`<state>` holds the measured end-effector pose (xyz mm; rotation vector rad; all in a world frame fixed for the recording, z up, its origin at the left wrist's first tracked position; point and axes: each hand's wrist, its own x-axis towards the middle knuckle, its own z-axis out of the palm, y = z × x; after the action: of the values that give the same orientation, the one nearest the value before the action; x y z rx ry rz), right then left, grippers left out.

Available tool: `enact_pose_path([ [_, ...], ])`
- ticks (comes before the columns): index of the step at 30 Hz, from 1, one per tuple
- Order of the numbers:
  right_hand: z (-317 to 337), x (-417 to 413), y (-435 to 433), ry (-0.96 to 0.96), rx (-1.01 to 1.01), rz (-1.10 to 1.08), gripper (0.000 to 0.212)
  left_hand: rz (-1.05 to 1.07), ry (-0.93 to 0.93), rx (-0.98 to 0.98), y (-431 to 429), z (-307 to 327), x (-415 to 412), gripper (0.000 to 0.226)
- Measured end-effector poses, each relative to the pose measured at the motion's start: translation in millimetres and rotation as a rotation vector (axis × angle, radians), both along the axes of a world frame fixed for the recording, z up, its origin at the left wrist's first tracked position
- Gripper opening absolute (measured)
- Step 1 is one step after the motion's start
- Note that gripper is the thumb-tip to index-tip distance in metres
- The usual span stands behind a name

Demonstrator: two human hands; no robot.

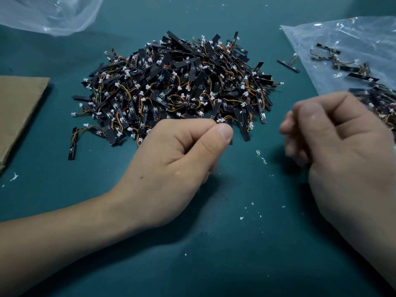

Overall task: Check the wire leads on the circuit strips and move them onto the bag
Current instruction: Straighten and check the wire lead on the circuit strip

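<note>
A big heap of black circuit strips [175, 82] with red, yellow and orange wire leads and white connectors lies in the middle of the teal table. My left hand [171, 163] is at the heap's near edge, thumb and forefinger pinching a circuit strip [230, 142] that is mostly hidden behind the thumb. My right hand [334, 146] hovers to the right, blurred, its fingers loosely curled with nothing visible in them. A clear plastic bag [347, 39] lies flat at the right and carries several strips [351, 69].
One lone strip [288, 65] lies between the heap and the bag. A second clear bag [49, 13] sits crumpled at the top left, and a piece of brown cardboard [19, 108] lies at the left edge. White flecks dot the table [235, 254].
</note>
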<state>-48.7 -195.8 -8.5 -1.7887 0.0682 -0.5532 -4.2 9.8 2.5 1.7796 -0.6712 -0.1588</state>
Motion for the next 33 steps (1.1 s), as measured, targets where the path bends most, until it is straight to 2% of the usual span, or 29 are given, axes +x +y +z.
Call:
enact_pose_path([
  [2, -2, -4, 4, -0.013, -0.181, 0.024, 0.014, 0.008, -0.010, -0.004, 0, -1, 2, 0.048],
  [6, -3, -5, 7, 0.039, -0.381, 0.070, 0.018, 0.019, 0.049, -0.043, 0, -3, 1, 0.036],
  [8, -1, -4, 7, 0.076, -0.488, 0.074, 0.012, 0.025, 0.051, -0.041, 0, -4, 0, 0.032],
  [13, -1, -5, 9, 0.194, -0.583, 0.150, 0.018, 0.022, 0.002, -0.018, -1, -7, 3, 0.029],
  [16, -4, -5, 10, 0.254, -0.716, 0.111, 0.024, -0.004, -0.049, -0.019, 1, -9, 5, 0.034],
  [19, -5, -4, 10, 0.282, -0.793, 0.085, 0.034, -0.005, -0.035, -0.041, -1, -11, 5, 0.029],
  [24, -5, -2, 8, 0.240, -0.687, 0.069, 0.034, -0.031, 0.039, -0.096, 1, -9, 6, 0.030],
  [27, -3, -4, 6, 0.123, -0.589, 0.021, 0.027, -0.013, 0.042, -0.111, 2, -4, 4, 0.029],
  [33, -4, -5, 2, -0.016, -0.276, -0.020, 0.021, -0.002, -0.051, 0.018, 1, 1, 0, 0.048],
])
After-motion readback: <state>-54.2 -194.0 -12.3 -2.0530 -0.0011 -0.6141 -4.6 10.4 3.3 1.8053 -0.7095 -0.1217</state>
